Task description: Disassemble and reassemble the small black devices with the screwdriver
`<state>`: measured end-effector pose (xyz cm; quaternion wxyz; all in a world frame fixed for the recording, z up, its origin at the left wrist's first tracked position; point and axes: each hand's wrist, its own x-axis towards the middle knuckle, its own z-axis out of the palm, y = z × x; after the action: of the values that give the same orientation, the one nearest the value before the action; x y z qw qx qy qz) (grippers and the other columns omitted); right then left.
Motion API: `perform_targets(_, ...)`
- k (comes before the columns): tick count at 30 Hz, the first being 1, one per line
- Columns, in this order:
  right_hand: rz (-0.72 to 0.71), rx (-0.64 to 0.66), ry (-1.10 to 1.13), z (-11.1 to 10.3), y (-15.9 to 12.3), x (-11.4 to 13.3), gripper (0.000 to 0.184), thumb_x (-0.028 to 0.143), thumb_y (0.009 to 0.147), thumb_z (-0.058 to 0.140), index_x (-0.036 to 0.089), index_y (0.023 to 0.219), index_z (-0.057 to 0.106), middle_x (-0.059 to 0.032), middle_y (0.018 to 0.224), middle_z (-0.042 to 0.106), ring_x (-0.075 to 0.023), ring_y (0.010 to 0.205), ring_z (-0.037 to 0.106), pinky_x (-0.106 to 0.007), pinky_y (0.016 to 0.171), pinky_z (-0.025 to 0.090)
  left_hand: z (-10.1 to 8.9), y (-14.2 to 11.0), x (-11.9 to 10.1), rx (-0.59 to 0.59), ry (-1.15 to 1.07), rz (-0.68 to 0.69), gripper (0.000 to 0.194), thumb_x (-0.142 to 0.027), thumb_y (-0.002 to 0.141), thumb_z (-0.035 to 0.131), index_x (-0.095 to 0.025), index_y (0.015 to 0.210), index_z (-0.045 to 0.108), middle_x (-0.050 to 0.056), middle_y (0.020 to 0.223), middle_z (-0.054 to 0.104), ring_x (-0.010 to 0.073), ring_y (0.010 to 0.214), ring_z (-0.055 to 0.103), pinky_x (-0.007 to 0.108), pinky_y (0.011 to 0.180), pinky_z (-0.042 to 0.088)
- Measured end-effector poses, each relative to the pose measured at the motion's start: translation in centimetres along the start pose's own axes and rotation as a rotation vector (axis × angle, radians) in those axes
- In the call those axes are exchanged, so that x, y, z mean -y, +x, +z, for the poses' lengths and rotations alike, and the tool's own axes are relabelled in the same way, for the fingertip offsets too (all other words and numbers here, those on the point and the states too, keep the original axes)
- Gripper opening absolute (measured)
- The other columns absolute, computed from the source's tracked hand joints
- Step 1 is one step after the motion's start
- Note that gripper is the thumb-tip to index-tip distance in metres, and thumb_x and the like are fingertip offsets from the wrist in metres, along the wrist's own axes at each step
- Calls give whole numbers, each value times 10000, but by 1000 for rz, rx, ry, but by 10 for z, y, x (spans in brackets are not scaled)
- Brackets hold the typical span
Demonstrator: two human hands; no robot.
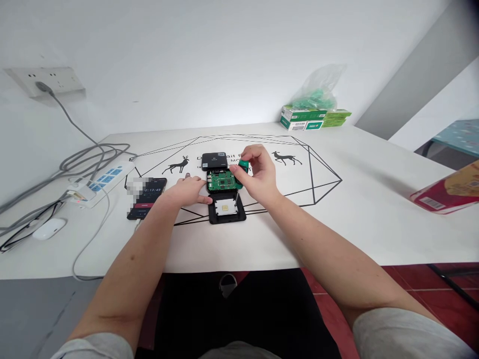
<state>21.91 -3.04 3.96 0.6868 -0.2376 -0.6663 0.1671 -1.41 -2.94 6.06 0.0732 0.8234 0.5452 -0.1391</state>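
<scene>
A small black device lies opened in the middle of the white table (337,219). Its green circuit board (223,180) sits in one black shell half. The other half, a black cover (227,208) with a pale square pad inside, lies just in front of it. A closed black box (214,161) sits behind. My left hand (190,192) rests on the table with its fingers touching the left side of the shell. My right hand (258,174) hovers at the board's right edge and pinches a small green tool (244,166) between thumb and fingers.
A black phone (146,197) with a timer lies left of my left hand. Further left are a white power strip (100,182), grey cables and a white mouse (49,228). Green boxes (313,119) under a plastic bag stand at the back. A red packet (447,193) lies at the right edge.
</scene>
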Motion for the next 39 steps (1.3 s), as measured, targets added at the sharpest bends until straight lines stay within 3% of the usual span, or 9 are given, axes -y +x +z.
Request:
perform_targets(5, 146, 3, 97, 2, -6, -1, 436, 528, 867, 894, 286, 951, 541, -15, 1096, 792, -164, 774, 739, -362, 682, 586, 0, 0, 0, -10, -26, 0, 630, -699, 976, 598, -221, 1381, 667, 188, 1459, 663, 447, 1388, 556, 548, 1141, 460)
perform_targets(9, 52, 36, 29, -3, -7, 3, 233, 514, 976, 781, 293, 1019, 719, -52, 1088, 836, -233, 997, 801, -429, 812, 644, 0, -1, 0, -8, -37, -9, 617, -696, 977, 611, -226, 1373, 669, 186, 1473, 658, 447, 1390, 553, 542, 1148, 454)
perform_targets(11, 6, 84, 32, -6, -5, 4, 217, 490, 1045, 671, 306, 1050, 787, -60, 1107, 846, -250, 1069, 801, -474, 905, 657, 1, 0, 1, -9, -36, -1, 613, -702, 984, 603, -226, 1365, 672, 189, 1461, 662, 446, 1385, 552, 544, 1141, 457)
perform_targets(14, 16, 138, 68, -10, -1, 4, 247, 411, 1069, 607, 323, 1050, 837, -40, 1095, 853, -252, 1085, 797, -504, 982, 648, 3, 2, 3, -7, -31, 6, 627, -706, 982, 602, -216, 1366, 671, 195, 1447, 664, 452, 1394, 540, 557, 1139, 457)
perform_targets(16, 27, 140, 83, -11, 1, 2, 247, 373, 1062, 606, 325, 1041, 847, -34, 1058, 847, -245, 1035, 785, -495, 948, 645, 3, 3, 4, -5, -27, 5, 638, -706, 978, 606, -213, 1380, 667, 196, 1462, 657, 457, 1414, 527, 560, 1144, 454)
perform_targets(24, -1, 85, -4, -2, -1, 1, 214, 484, 934, 820, 331, 1082, 839, -20, 933, 716, -186, 780, 596, -421, 770, 574, -1, -1, -1, 5, -24, -15, 624, -694, 990, 600, -211, 1381, 663, 192, 1477, 652, 451, 1408, 537, 551, 1162, 454)
perform_targets(29, 12, 123, 75, -9, 0, 3, 232, 506, 1044, 688, 357, 1081, 862, -33, 949, 726, -219, 878, 671, -444, 780, 578, 2, 1, 2, -3, -41, -3, 631, -712, 984, 603, -224, 1378, 674, 196, 1467, 655, 464, 1431, 520, 549, 1160, 449)
perform_targets(34, -2, 76, -11, -10, 2, -3, 327, 562, 1080, 608, 308, 1043, 812, -47, 970, 698, -229, 927, 683, -475, 845, 607, 6, 5, 6, -10, -21, 8, 636, -715, 986, 597, -228, 1388, 664, 192, 1482, 647, 448, 1416, 527, 553, 1154, 455)
perform_targets(39, 92, -1, 159, 3, -4, -5, 320, 590, 1006, 730, 281, 1011, 647, -56, 1240, 653, -191, 967, 742, -418, 797, 677, 3, 3, 3, -4, -26, 9, 635, -703, 988, 595, -212, 1385, 663, 197, 1466, 657, 450, 1386, 549, 552, 1139, 463)
